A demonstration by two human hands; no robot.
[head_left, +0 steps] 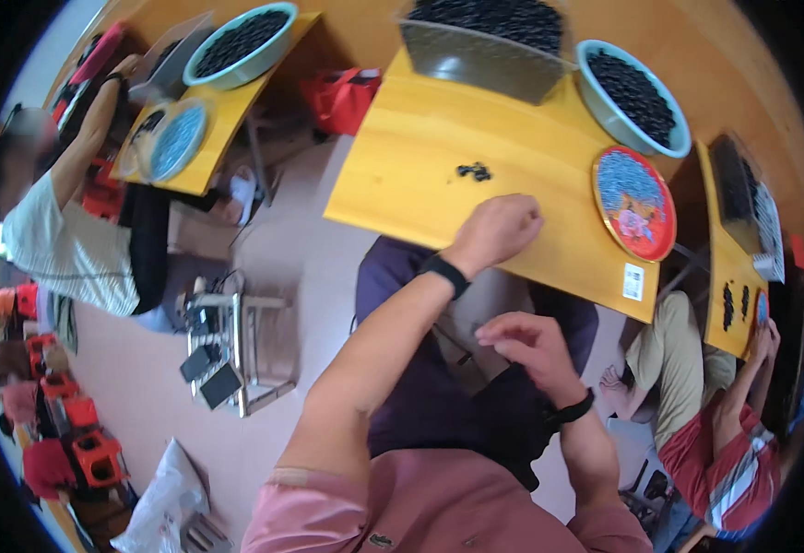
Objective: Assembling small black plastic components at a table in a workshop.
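My left hand (496,230) is over the front part of the yellow table (402,138), back of the hand up and fingers curled closed; whatever may be in them is hidden. Just beyond it lies a small cluster of black pieces (476,172). My right hand (533,350) is held above my lap, short of the table's front edge. Its thumb and fingertips are drawn together in a pinch, and anything between them is too small to name. To the right of my left hand is a round red tray (665,241) holding many small blue-grey pieces.
At the table's back stand a clear bin (476,74) and a pale blue basin (596,97), both full of black pieces. Co-workers sit at yellow tables (236,106) left and right. A metal stool (268,369) and a white sack (167,498) are on the floor at left.
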